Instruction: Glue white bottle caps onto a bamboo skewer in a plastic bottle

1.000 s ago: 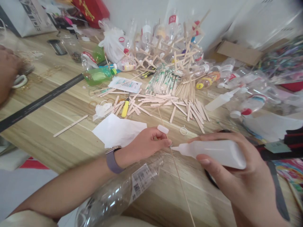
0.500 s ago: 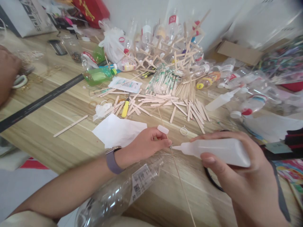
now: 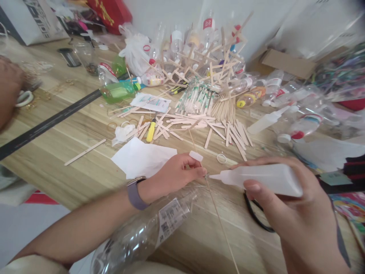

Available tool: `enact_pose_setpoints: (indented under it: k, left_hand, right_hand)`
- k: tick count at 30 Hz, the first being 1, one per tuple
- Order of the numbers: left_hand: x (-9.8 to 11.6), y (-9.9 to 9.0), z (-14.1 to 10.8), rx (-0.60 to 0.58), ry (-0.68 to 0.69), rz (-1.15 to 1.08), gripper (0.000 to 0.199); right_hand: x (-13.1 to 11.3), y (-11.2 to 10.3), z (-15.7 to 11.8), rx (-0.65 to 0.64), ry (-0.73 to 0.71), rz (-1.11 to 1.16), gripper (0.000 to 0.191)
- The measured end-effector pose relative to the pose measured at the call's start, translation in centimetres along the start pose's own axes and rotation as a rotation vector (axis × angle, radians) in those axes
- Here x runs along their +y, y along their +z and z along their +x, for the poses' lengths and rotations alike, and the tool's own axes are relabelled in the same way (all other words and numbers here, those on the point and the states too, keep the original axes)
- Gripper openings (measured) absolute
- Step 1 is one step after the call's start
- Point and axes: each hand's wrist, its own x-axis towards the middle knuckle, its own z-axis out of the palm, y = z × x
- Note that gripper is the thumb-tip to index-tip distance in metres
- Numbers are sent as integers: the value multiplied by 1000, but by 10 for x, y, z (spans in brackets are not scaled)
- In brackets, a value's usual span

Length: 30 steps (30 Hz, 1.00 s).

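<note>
My left hand pinches a thin wooden skewer between thumb and fingers, and a small white piece shows at the fingertips. The skewer slants down toward the lower edge. My right hand is wrapped round a translucent white glue bottle, lying nearly level. Its nozzle points left, close to the left fingertips with a small gap. A clear plastic bottle with a label lies below my left forearm. White paper lies behind the left wrist.
Craft sticks, a bundle of skewers and a yellow-handled tool lie ahead. Many plastic bottles stand along the wall. A second nozzle bottle lies at right, near a black ring. Another person's hand is at far left.
The glue bottle and my right hand have shifted slightly right, widening the gap between the nozzle and my left fingertips. The skewer's lower end has swung a little right.
</note>
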Motion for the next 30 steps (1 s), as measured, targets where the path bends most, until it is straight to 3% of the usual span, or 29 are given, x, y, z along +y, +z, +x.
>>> enact_pose_setpoints:
  k: [5,9,13,17,21,30]
  left_hand:
    - [-1,0,0,-6,1,-9,25]
    - [-1,1,0,-19,3,-7,25]
    - [0,0,0,-14,-7,-18,24]
    - [0,0,0,-27,-1,-29,24]
    - [0,1,1,-34,2,-48,24]
    - [-2,0,1,-56,5,-80,24]
  right_hand:
    - [0,-1,-1,-43,-5,12,29]
    - [0,-1,-2,3,80,58,31]
    - [-1,1,-1,-22,36,46,30]
    - [-3,1,0,28,115,89,30]
    - [-1,0,0,-23,84,60,31]
    - [-1,0,0,-1,150,114,33]
